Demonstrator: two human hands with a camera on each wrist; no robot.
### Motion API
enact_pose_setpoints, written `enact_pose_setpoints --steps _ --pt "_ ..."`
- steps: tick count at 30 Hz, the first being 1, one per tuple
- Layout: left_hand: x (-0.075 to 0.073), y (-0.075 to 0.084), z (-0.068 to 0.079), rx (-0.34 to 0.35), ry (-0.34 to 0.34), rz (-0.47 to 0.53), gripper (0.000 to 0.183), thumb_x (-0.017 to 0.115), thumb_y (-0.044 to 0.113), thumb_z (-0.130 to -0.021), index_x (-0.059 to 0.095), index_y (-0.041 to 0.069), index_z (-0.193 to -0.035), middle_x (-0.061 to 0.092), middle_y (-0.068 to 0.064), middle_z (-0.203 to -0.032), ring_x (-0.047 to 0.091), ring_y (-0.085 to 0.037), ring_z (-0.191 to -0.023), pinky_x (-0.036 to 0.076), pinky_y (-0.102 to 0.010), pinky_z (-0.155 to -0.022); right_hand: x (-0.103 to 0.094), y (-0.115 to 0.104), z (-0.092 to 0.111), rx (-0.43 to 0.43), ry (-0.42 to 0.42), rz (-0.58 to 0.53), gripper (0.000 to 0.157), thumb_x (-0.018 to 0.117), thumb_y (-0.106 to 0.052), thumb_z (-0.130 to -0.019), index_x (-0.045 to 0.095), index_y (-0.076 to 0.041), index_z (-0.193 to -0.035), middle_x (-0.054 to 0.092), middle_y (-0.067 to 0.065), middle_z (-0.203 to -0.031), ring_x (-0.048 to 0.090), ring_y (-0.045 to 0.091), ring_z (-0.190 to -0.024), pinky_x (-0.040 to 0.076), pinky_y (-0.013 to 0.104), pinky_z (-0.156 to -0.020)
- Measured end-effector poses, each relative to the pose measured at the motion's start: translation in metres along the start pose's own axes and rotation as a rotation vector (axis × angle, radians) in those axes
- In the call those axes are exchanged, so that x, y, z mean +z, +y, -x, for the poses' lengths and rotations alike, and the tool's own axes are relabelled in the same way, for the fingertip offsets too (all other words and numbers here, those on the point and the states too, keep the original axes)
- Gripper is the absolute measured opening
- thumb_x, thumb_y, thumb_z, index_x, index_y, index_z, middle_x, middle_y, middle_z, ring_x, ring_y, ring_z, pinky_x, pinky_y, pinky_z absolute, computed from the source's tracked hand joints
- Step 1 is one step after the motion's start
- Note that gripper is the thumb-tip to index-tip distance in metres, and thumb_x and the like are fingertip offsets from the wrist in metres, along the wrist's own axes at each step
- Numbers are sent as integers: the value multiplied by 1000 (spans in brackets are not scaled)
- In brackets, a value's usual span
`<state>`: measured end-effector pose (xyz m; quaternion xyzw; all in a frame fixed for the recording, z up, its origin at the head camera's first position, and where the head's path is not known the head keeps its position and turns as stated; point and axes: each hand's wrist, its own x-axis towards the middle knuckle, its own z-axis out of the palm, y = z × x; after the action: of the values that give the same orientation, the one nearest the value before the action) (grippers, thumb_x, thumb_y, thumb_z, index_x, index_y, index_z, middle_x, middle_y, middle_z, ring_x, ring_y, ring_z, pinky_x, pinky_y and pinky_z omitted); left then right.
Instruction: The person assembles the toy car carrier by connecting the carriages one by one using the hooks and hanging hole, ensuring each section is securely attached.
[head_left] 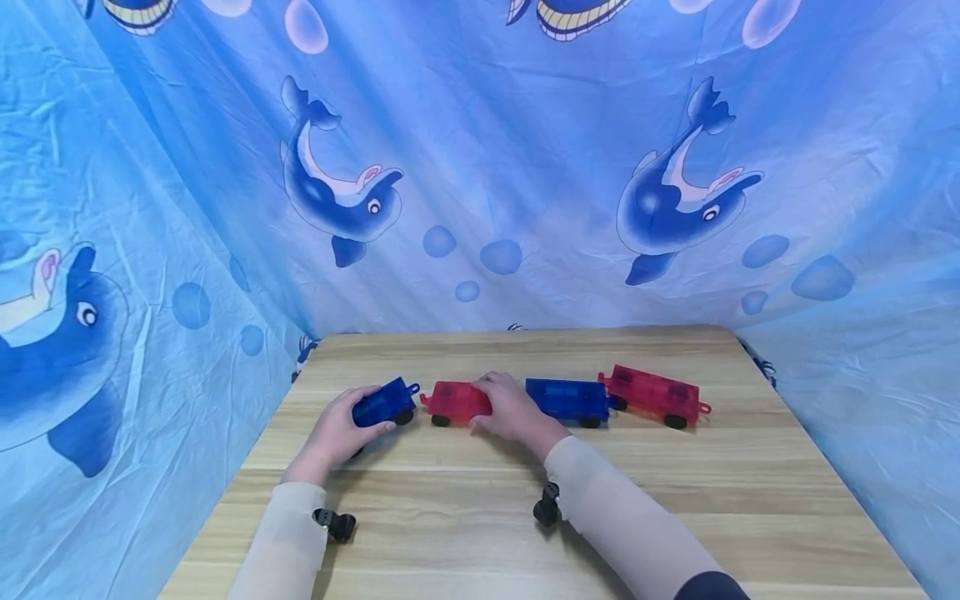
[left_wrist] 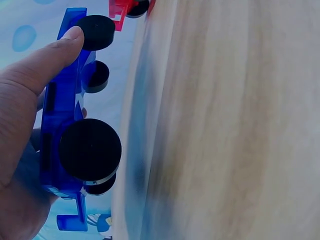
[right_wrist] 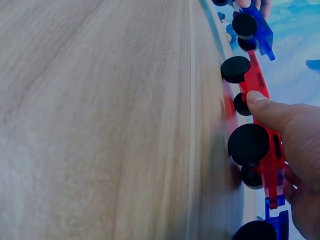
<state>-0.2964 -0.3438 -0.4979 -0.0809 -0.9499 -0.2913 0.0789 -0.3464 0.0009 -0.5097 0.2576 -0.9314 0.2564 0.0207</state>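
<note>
My left hand (head_left: 339, 429) grips a blue toy train car (left_wrist: 62, 120) with black wheels, thumb along its near side. The car is angled, its hook end pointing toward a red train car (head_left: 450, 402) just to its right. That red car is held by my right hand (head_left: 517, 410), with the thumb on its near side in the right wrist view and fingers behind. At the red car's other end, its hook meets the coupling of a second blue car (head_left: 573, 400). A second red car (head_left: 656, 395) follows at the right, slightly angled, its left end at the blue car's hook.
The cars stand in a row across the far part of a wood-grain table (head_left: 450, 517). Blue curtains (head_left: 510, 167) with dolphin prints rise behind and at both sides. A small black camera (head_left: 337, 525) sits on the left sleeve, another (head_left: 547, 505) on the right.
</note>
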Motion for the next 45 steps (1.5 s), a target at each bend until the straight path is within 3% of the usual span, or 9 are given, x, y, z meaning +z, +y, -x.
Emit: enact_pose_setpoints --steps 17,24,45 --pt "9 -5 -2 4 -40 -29 84 85 51 -86 52 15 -154 54 -19 -150 53 -44 -134 45 -66 -106 -1 -4 1 2 -7 0 74 87 -41 -87 58 -15 -151 58 2 -142 50 24 -132 49 44 -107" --pt "11 -4 -3 20 -37 -40 86 83 58 -85 53 16 -154 55 -19 -150 53 -44 -134 45 -65 -107 0 -2 1 2 -5 8 74 87 -41 -87 58 -15 -151 58 3 -143 49 25 -133 49 45 -108" --pt "13 -2 -3 6 -58 -70 83 88 50 -83 56 17 -151 57 -17 -148 54 -43 -133 45 -65 -106 -4 -5 3 5 -6 -8 73 88 -38 -87 59 -15 -150 59 2 -140 51 23 -130 53 42 -102"
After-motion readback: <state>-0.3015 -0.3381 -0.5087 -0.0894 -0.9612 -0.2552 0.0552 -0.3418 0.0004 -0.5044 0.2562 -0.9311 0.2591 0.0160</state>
